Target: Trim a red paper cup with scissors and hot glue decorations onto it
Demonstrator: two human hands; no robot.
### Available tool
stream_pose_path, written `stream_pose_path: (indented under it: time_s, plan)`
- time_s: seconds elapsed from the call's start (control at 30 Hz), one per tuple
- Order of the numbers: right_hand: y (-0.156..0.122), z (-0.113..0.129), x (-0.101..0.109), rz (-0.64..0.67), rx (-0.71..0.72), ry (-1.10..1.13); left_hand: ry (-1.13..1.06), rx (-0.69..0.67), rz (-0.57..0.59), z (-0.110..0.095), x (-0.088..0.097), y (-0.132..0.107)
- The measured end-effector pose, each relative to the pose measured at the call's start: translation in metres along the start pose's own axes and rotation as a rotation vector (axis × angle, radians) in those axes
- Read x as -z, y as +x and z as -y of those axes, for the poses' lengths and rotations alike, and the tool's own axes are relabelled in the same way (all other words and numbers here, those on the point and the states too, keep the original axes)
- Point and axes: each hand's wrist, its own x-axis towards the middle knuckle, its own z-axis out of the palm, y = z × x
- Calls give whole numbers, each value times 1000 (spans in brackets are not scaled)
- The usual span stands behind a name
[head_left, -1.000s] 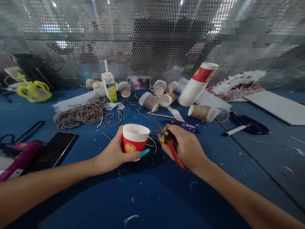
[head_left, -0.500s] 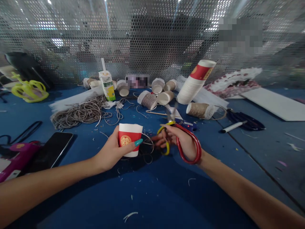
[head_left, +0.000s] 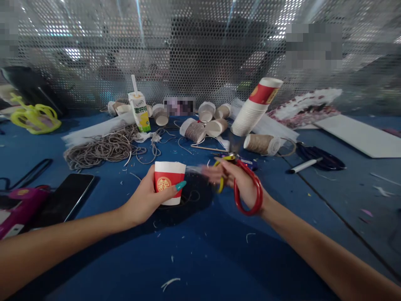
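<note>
My left hand (head_left: 145, 194) is closed around a red and white paper cup (head_left: 169, 169), with the thumb across its front. The cup's rim looks cut and uneven. In my right hand (head_left: 241, 179) is a pair of scissors (head_left: 256, 200) with one red and one yellow handle, their blades pointing away from me and blurred. The right fingertips are smeared by motion. A pale, blurred strip (head_left: 194, 169) stretches from the cup's right edge toward those fingers. Below it, a thin loop of cord (head_left: 196, 195) lies by the cup.
Grey cord (head_left: 100, 146) lies piled by a juice carton (head_left: 140, 113). Cord-wrapped cups (head_left: 194, 131) and a leaning cup stack (head_left: 250, 117) stand behind. A phone (head_left: 70, 194) and a magenta tool (head_left: 25, 207) are left; a marker (head_left: 303, 166) and a white board (head_left: 360, 136) right.
My right hand has shifted slightly, its fingers blurring. The strip between cup and fingers is now drawn straighter, where a curved loop showed before. My left hand keeps holding the cup.
</note>
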Motion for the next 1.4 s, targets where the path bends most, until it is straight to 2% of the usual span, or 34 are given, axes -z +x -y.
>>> stream_pose_path:
  time_s: [0.03,0.07,0.1,0.2,0.27,0.37,0.5,0.57,0.67,0.73,0.8,0.9,1.0,1.13,1.23,1.3,1.4]
  plan:
    - [1,1,1,-88,144,-16,-2,-1,0,0,0,0]
    - [2,2,3,-117,242,-13,-2,-1,0,0,0,0]
    - [2,4,4,-83,270,6,-1,0,-3,0,0,0]
    - [0,10,2,113,79,89,-1,10,-10,1,-1,0]
    - [-2,10,-1,159,-39,65,-2,13,-14,2,-1,0]
    - [-4,3,-4,198,-89,-11,0,2,-26,3,0,1]
    - [-4,-7,-4,320,-68,-40,-14,1,-61,0,1,2]
    - [-3,-7,-4,289,-48,12,-29,57,-16,-3,1,1]
    - [-1,-4,-6,184,-63,92,-43,140,130,-6,0,-2]
    - [0,-2,-7,133,-76,120,-57,146,185,-6,-1,-5]
    - [0,0,-7,103,-48,131,-62,88,146,-4,0,-7]
    - [0,2,-7,72,40,129,-44,-72,-20,-1,2,-5]
    - [0,2,-7,20,82,128,-75,-63,-41,1,4,0]
    - [1,-2,-8,14,56,150,-156,84,179,1,4,-5]
    - [2,-4,-8,2,63,139,-137,76,315,1,2,-12]
    - [1,-4,-8,-37,82,79,-115,8,275,0,2,-11]
    - [-2,-3,-5,-128,150,-135,-23,-96,90,-2,4,-3]
